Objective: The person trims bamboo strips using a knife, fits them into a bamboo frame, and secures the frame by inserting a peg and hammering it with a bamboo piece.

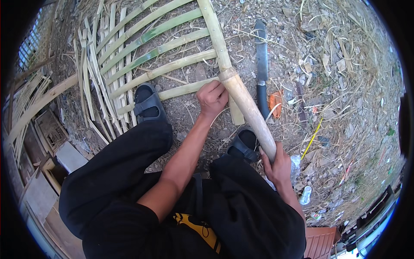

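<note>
My right hand (277, 167) is wrapped round the lower end of a thick bamboo pole (250, 110). The pole slants up and left, its upper end over the upright strip (217, 36) of a bamboo slat frame (172, 44). Several curved, pale green slats fan out leftward from that strip. Closed in a fist, my left hand (212, 98) sits at the right end of the lowest slat (183, 90), just left of the pole. Whatever its fingers hold is hidden. Right of the pole lies a machete (261, 54) with a dark handle.
Loose split bamboo strips (92, 82) lie left of the frame, near wooden boards (43, 194). My sandalled feet (149, 103) flank my left hand. Shavings and litter cover the ground, with an orange scrap (275, 103), a yellow strip (312, 139) and a plastic cup (305, 195) at right.
</note>
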Demonstrator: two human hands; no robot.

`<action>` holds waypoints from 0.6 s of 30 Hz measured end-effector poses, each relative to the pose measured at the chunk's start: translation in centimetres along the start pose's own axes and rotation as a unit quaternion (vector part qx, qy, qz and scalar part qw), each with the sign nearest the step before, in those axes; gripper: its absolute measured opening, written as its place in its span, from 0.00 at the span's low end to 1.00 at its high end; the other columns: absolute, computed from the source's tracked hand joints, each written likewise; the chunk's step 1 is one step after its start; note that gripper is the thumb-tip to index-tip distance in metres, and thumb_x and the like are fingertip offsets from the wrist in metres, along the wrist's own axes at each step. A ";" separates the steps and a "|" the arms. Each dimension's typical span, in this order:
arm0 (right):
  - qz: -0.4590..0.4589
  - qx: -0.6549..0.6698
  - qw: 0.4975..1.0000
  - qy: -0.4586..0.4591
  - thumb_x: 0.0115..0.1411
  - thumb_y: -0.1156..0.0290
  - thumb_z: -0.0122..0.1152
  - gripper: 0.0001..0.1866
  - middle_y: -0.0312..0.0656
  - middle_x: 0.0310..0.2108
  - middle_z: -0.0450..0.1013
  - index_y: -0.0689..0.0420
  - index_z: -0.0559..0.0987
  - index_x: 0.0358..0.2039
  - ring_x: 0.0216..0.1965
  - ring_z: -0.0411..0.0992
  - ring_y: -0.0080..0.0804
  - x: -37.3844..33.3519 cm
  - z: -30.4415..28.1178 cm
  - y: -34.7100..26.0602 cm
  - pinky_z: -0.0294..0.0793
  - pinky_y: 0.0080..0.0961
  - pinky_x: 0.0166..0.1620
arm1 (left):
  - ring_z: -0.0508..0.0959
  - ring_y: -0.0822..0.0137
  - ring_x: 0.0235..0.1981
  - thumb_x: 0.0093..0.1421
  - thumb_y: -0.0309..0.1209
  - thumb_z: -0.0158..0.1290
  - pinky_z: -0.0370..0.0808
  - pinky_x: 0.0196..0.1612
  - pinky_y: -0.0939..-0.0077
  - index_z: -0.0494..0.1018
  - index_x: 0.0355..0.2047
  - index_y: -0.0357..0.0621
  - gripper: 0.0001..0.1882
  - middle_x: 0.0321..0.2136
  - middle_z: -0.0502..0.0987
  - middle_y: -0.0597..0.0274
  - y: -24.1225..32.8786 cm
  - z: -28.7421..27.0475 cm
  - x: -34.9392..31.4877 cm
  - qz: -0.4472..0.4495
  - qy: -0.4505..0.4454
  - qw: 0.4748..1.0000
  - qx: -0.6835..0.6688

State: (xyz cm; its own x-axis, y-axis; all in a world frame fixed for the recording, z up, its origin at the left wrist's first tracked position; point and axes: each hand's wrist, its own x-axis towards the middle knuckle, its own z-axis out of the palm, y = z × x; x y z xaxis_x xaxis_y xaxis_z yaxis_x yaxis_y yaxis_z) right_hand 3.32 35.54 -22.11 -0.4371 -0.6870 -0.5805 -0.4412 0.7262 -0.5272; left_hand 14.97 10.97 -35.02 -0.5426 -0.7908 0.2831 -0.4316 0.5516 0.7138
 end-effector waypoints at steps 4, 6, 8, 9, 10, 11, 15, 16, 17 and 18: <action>-0.126 0.120 0.983 0.052 0.57 0.63 0.66 0.22 0.57 0.25 0.74 0.64 0.70 0.45 0.25 0.75 0.57 -1.3 -0.7 -1.6 0.74 0.45 0.29 | 0.79 0.62 0.25 0.49 0.24 0.62 0.76 0.32 0.70 0.82 0.36 0.41 0.12 0.26 0.80 0.61 -1.1 -0.2 -1.4 -0.060 -0.023 0.997 -0.034; -0.109 0.076 0.990 0.043 0.56 0.62 0.66 0.22 0.56 0.26 0.74 0.63 0.70 0.44 0.25 0.75 0.56 -1.1 -0.3 -0.4 0.74 0.45 0.28 | 0.80 0.66 0.28 0.54 0.24 0.63 0.77 0.37 0.73 0.82 0.41 0.40 0.13 0.31 0.82 0.60 -0.1 -0.3 -0.7 -0.015 -0.017 0.999 -0.041; -0.030 0.009 0.999 -0.012 0.57 0.65 0.65 0.21 0.55 0.25 0.73 0.64 0.69 0.43 0.26 0.75 0.57 0.0 0.2 0.0 0.73 0.42 0.31 | 0.80 0.66 0.28 0.57 0.23 0.61 0.77 0.36 0.72 0.82 0.42 0.40 0.11 0.35 0.82 0.57 -0.4 -0.1 -0.4 -0.038 -0.043 0.998 -0.027; -0.034 0.011 0.999 -0.010 0.57 0.65 0.65 0.21 0.55 0.25 0.73 0.64 0.69 0.43 0.26 0.75 0.57 0.4 0.3 0.1 0.73 0.42 0.31 | 0.80 0.66 0.27 0.57 0.23 0.60 0.77 0.35 0.72 0.82 0.42 0.40 0.11 0.33 0.83 0.57 -1.4 1.0 -0.6 -0.023 -0.017 0.999 -0.020; -0.075 0.042 0.996 0.012 0.57 0.63 0.65 0.21 0.55 0.25 0.73 0.64 0.70 0.43 0.26 0.75 0.56 -0.2 0.2 -0.1 0.73 0.43 0.30 | 0.80 0.66 0.26 0.58 0.23 0.59 0.76 0.33 0.73 0.82 0.42 0.40 0.11 0.32 0.83 0.56 -0.9 1.0 -0.5 -0.015 0.003 1.000 -0.017; -0.115 0.072 0.990 0.034 0.56 0.62 0.65 0.22 0.55 0.26 0.73 0.63 0.70 0.43 0.25 0.75 0.56 -0.8 0.0 -0.3 0.73 0.43 0.29 | 0.79 0.65 0.24 0.55 0.22 0.59 0.75 0.30 0.72 0.81 0.37 0.39 0.09 0.28 0.81 0.58 -0.8 0.9 -0.1 -0.060 -0.006 0.997 -0.047; 0.000 0.021 1.000 0.015 0.56 0.63 0.66 0.20 0.57 0.25 0.73 0.63 0.70 0.41 0.25 0.75 0.57 -0.3 0.2 0.9 0.73 0.45 0.28 | 0.75 0.56 0.20 0.46 0.19 0.58 0.71 0.24 0.68 0.80 0.26 0.38 0.05 0.21 0.75 0.57 1.0 -0.1 0.0 -0.084 -0.016 0.996 -0.030; 0.001 0.042 0.999 0.028 0.57 0.64 0.65 0.19 0.57 0.24 0.73 0.62 0.69 0.40 0.25 0.75 0.58 -0.5 -0.1 0.4 0.73 0.46 0.28 | 0.75 0.56 0.20 0.46 0.19 0.58 0.71 0.24 0.68 0.80 0.26 0.38 0.05 0.21 0.75 0.57 0.7 -0.4 0.0 -0.084 -0.016 0.996 -0.026; -0.001 0.044 0.999 0.025 0.57 0.64 0.65 0.19 0.57 0.24 0.73 0.62 0.69 0.40 0.25 0.75 0.58 -0.6 -0.5 -0.4 0.73 0.46 0.28 | 0.76 0.57 0.20 0.46 0.20 0.59 0.71 0.25 0.68 0.80 0.27 0.38 0.06 0.21 0.76 0.57 0.3 -0.6 0.0 -0.066 -0.001 0.997 -0.031; -0.063 0.084 0.993 0.045 0.58 0.64 0.64 0.18 0.58 0.25 0.73 0.62 0.69 0.40 0.25 0.74 0.59 -0.8 -0.9 -1.2 0.73 0.47 0.28 | 0.77 0.58 0.20 0.46 0.20 0.59 0.72 0.25 0.68 0.81 0.27 0.38 0.06 0.22 0.77 0.58 0.1 -0.8 -0.1 -0.048 0.013 0.998 -0.036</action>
State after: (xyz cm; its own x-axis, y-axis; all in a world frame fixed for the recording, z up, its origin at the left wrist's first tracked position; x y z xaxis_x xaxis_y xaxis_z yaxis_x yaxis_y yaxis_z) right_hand 3.49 35.17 -20.49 -0.4578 -0.7672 -0.4493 -0.3641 0.6228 -0.6924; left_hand 15.58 10.91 -34.45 -0.4822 -0.8459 0.2280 -0.4274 0.4543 0.7816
